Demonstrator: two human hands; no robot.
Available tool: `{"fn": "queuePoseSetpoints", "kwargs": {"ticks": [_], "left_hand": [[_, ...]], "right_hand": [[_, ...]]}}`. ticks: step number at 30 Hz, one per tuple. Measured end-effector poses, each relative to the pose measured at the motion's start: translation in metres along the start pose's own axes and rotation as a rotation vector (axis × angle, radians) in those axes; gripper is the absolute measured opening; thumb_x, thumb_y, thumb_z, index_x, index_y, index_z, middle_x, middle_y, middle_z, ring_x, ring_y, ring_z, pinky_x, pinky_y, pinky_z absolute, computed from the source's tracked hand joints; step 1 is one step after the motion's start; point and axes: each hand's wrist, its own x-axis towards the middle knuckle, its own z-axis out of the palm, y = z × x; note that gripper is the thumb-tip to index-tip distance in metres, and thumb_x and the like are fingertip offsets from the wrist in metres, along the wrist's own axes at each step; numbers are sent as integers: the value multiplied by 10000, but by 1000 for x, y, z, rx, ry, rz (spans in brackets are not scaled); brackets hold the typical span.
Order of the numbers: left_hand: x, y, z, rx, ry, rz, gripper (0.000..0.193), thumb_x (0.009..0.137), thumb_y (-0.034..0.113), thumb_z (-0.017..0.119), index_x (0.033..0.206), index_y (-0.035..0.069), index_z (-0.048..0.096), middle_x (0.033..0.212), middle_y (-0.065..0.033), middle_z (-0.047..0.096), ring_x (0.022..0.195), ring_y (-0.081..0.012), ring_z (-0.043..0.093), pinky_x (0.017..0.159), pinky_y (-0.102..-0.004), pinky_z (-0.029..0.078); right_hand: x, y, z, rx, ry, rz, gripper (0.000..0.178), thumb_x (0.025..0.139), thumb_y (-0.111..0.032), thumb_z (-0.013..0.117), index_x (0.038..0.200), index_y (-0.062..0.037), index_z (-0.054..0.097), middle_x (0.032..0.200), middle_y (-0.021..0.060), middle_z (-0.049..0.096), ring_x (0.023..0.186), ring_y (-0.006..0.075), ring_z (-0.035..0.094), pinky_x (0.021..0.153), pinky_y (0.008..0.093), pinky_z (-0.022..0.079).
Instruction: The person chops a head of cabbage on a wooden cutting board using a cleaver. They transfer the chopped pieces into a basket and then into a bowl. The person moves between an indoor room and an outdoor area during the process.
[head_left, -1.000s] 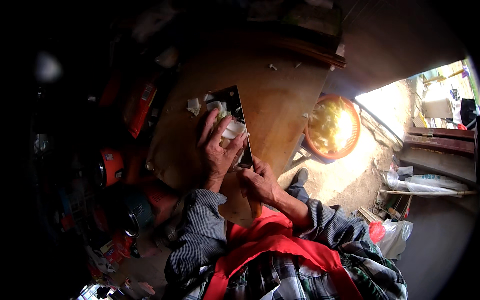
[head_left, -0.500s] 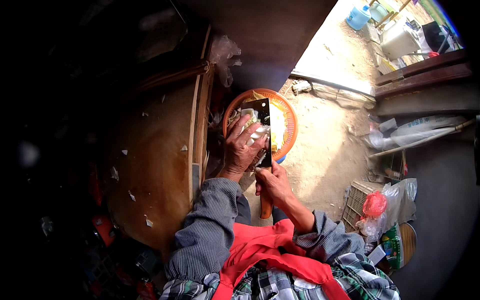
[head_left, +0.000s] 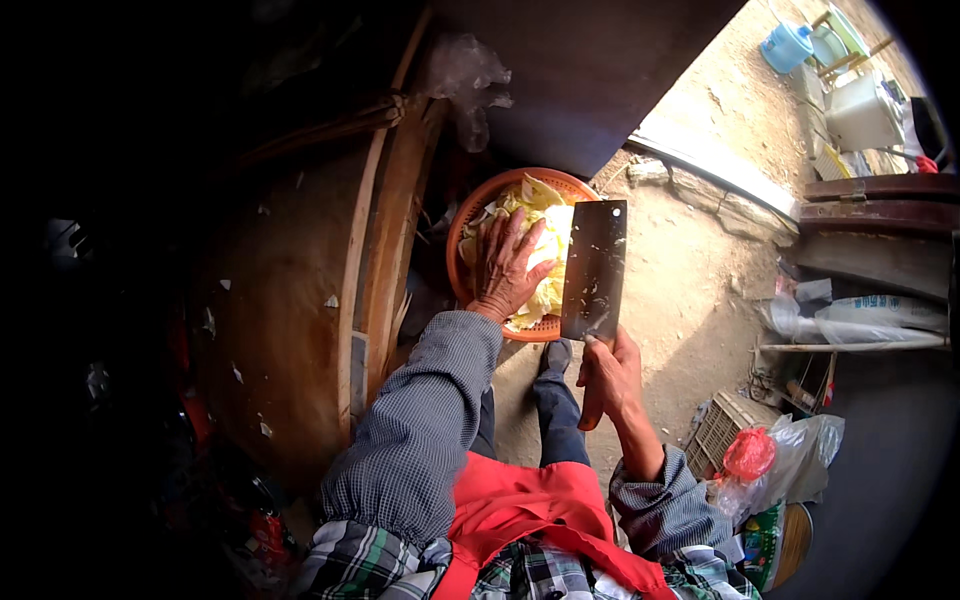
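Observation:
An orange plastic basket (head_left: 457, 262) holds pale yellow and white cut cabbage leaves (head_left: 545, 203). My left hand (head_left: 510, 270) rests on the leaves, palm down with its fingers spread. My right hand (head_left: 614, 376) grips the handle of a cleaver (head_left: 594, 268), to the right of the left hand. The broad dark blade points away from me over the basket's right rim, and pale bits cling to it. Its lower handle shows below my fist.
A wooden board (head_left: 275, 330) with scattered white scraps lies to the left. At the lower right are a beige crate (head_left: 728, 430), a red plastic bag (head_left: 749, 454) and clear bags. A doorway sill (head_left: 720, 175) crosses the upper right; a blue water jug (head_left: 787, 48) stands beyond it.
My left hand has lowered from the white cabbage pieces on the blade onto the leaves in the basket. The cleaver has shifted right, its blade now bare except for bits.

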Motion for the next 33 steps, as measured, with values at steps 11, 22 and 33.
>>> {"fn": "queuePoseSetpoints", "kwargs": {"ticks": [11,22,33], "left_hand": [[-47,-18,-307,-62,446,-134,284,915,139,516,1165,28,591,1263,-142,526,1181,-275,497,964,-351,420],[-133,-160,-357,70,223,-601,476,926,326,489,1305,41,454,1404,-201,350,1234,-331,434,987,-404,403],[-170,-10,-351,-1399,417,-776,347,904,249,583,1155,15,535,1057,-32,563,1019,-113,495,892,-254,386]], "right_hand": [[-79,-73,67,-126,-282,-219,153,879,-78,516,1005,9,510,646,38,537,491,116,529,458,242,467],[-65,-138,254,-1418,-166,-848,426,812,-156,547,1214,-62,442,903,225,580,707,374,610,558,472,463],[-152,-59,328,-1131,-408,-853,593,778,-143,572,1306,-26,330,1024,205,512,834,387,576,681,444,503]]}}
